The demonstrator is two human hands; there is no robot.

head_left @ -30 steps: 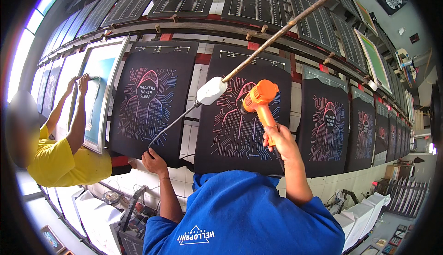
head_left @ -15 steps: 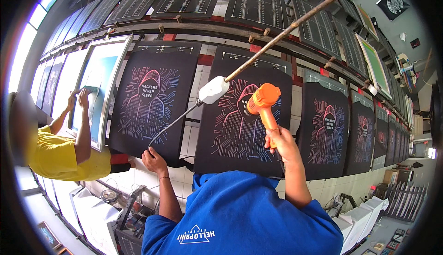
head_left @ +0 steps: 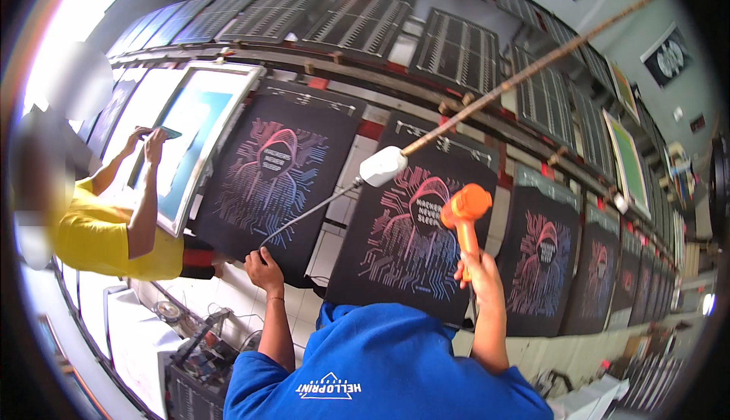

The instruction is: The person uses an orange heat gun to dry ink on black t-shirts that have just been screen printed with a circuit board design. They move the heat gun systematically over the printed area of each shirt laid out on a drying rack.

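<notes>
Head view. Left hand [head_left: 264,270]: fingers closed on a cord [head_left: 310,213], which runs up to a white socket [head_left: 383,167] at a pole's [head_left: 532,72] end. Right hand [head_left: 480,279]: fingers wrapped round the handle of an orange heat gun [head_left: 468,206], held over the right side of the middle shirt [head_left: 411,241]. Middle shirt: flat, its print whole to the eye. Left shirt [head_left: 277,177], right shirt [head_left: 540,256]: likewise printed. Progress, by judgement: printing here done; heat-gun work under way, unfinished; dryness and number left, cannot tell.

A heat gun [head_left: 466,207] over the right edge of a shirt [head_left: 401,241]; leftward, a second shirt [head_left: 266,184], then a screen frame [head_left: 228,127].
</notes>
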